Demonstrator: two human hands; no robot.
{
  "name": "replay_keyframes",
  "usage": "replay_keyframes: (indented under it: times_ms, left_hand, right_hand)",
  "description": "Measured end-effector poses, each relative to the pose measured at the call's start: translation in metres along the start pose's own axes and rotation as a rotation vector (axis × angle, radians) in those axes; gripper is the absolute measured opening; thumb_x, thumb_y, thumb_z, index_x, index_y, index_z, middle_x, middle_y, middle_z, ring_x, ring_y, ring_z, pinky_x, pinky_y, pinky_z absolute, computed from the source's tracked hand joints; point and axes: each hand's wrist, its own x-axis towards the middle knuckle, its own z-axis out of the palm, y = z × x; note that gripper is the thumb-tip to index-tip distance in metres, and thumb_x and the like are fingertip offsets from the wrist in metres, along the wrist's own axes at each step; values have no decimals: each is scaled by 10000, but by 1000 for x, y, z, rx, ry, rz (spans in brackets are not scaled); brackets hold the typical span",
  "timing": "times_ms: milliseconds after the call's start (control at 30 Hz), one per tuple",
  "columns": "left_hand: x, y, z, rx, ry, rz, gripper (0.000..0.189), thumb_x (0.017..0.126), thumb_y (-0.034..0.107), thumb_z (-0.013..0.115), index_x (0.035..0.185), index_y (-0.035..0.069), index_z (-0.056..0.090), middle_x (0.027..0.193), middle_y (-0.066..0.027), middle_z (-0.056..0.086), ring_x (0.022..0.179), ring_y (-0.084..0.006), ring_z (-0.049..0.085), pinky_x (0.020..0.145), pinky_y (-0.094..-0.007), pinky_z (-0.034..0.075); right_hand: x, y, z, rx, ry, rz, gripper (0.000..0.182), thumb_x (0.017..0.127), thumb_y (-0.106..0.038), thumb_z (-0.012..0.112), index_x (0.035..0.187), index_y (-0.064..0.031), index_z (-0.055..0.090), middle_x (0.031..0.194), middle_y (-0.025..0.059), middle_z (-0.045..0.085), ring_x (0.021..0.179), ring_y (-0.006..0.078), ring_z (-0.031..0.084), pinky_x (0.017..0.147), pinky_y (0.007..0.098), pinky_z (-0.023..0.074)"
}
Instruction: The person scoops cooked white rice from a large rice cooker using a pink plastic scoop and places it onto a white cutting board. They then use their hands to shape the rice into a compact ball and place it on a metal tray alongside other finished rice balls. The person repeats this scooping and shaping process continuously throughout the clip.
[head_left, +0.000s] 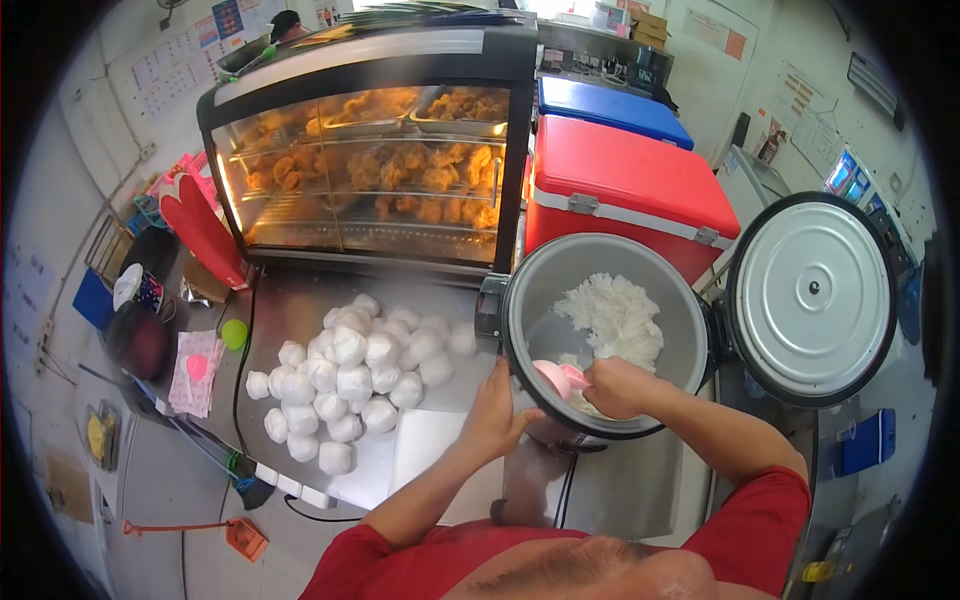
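Note:
My right hand (616, 386) is closed around the handle of a pink scoop (553, 377), down inside a large rice cooker (517, 330). White cooked rice (619, 315) lies in the pot, mostly towards its far and right side. My left hand (495, 416) is at the near left of the cooker's rim, fingers and thumb apart; it seems to rest against the outside. Left of it, many white wrapped balls (349, 345) are heaped on the steel table (292, 289). A stack of white paper sheets (427, 450) lies between the balls and my left forearm.
A heated glass display case (360, 262) with fried chicken stands behind the balls. Red (630, 161) and blue (607, 105) cooler boxes are behind the cooker, whose lid (814, 300) stands raised at right. A black cable (241, 375) and a green round object (234, 334) lie at left.

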Motion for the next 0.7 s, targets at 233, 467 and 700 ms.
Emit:
replay_keyframes:
  times_ms: [233,467,700]
  left_hand:
    - [-3,-6,4,-22,38,57,1034,832,247,843,1556,-135,212,1465,-356,455,1327,-507,471,1132,-509,381]
    - [-24,-22,20,30,115,-33,887,864,286,821,1504,-118,358,1398,-327,538,1275,-443,567,1090,-479,447]
    - [-108,-66,3,-48,9,-126,456,955,234,708,1300,-44,602,1269,-239,650,1149,-399,615,982,-464,491]
  right_hand:
    - [-7,15,-5,143,-18,-52,331,927,-274,611,918,27,748,816,242,712,710,367,702,648,476,558]
    - [-20,33,-31,738,158,304,439,967,-425,622,798,-26,689,658,59,594,469,136,502,389,317,371]
    - [-70,2,-40,1266,444,259,286,1035,-313,569,1032,-33,628,712,27,603,452,67,463,369,243,311]
